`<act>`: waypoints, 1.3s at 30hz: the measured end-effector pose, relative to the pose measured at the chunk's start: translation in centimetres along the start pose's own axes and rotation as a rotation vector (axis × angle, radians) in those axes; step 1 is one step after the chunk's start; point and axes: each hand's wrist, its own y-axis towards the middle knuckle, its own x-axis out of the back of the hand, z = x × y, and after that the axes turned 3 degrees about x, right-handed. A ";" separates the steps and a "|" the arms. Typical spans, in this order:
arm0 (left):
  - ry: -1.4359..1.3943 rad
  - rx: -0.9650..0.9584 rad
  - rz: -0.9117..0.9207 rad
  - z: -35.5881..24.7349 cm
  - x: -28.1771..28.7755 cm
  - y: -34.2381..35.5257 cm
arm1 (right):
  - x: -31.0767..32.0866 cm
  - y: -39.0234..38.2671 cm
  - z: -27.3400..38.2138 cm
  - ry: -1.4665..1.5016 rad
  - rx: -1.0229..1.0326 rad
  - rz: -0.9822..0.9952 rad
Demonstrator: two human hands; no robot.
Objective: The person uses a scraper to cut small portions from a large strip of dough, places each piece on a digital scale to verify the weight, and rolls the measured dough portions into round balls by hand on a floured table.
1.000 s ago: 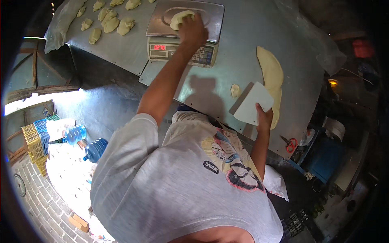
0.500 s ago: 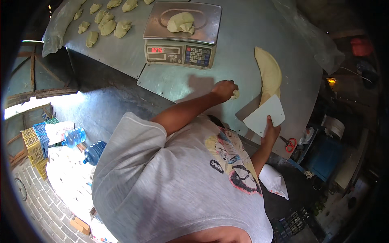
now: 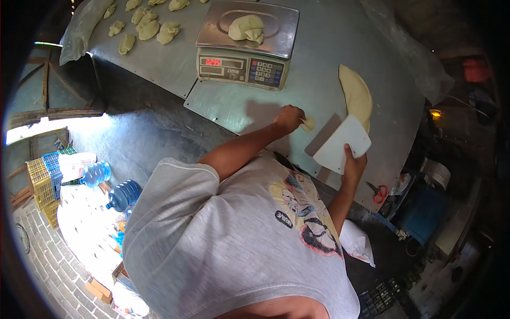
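In the head view, two bare hands work over one metal table. The left hand has its fingers curled in, their tips at the left edge of one small dough piece lying by the table's near side; whether they pinch it, I cannot tell. The right hand grips one white scraper, thumb on its upper face. The scraper overlaps the lower end of one long dough strip, which curves away up the table (whether blade and dough touch is hard to tell).

Beyond the left hand stands one digital scale, its display lit red, with one dough lump on its metal pan. To the left of the scale lie roughly ten dough portions; some overlap and others are cut by the upper edge, so the count is not exact. Two clear plastic sheets lie at the table's sides, one left and one right. One pair of red-handled scissors rests near the right corner. Down at the left are two big blue bottles, beside stacked yellow and blue crates.
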 end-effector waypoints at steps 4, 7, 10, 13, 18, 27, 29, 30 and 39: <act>-0.127 -0.055 -0.051 0.4 0.0 -1.1 | -2.3 -0.4 2.4 -0.220 0.138 0.083; -0.173 0.033 -0.061 -0.4 0.4 -1.3 | -4.2 0.5 2.7 -0.356 0.250 0.082; -0.281 0.149 -0.098 -0.1 -0.3 -1.1 | -7.5 1.4 3.5 -0.661 0.318 0.183; -0.383 0.193 -0.139 1.0 -0.6 -1.7 | -10.3 1.1 4.9 -0.795 0.216 0.291; -0.417 0.195 -0.230 2.2 -0.2 -2.6 | -14.5 -0.4 2.4 -1.037 0.206 0.349; -0.392 0.224 -0.493 4.9 3.2 -1.3 | -13.1 2.2 -5.4 -0.365 0.117 0.312; -0.697 0.200 -0.406 4.7 7.5 0.0 | -10.3 1.1 -5.9 -0.265 0.089 0.326; -0.464 0.197 -0.317 2.3 11.7 0.4 | -8.6 0.7 -6.5 -0.258 0.086 0.302; 0.319 -0.078 -0.915 4.8 23.2 5.3 | -3.1 -1.0 -3.8 0.166 -0.124 -0.008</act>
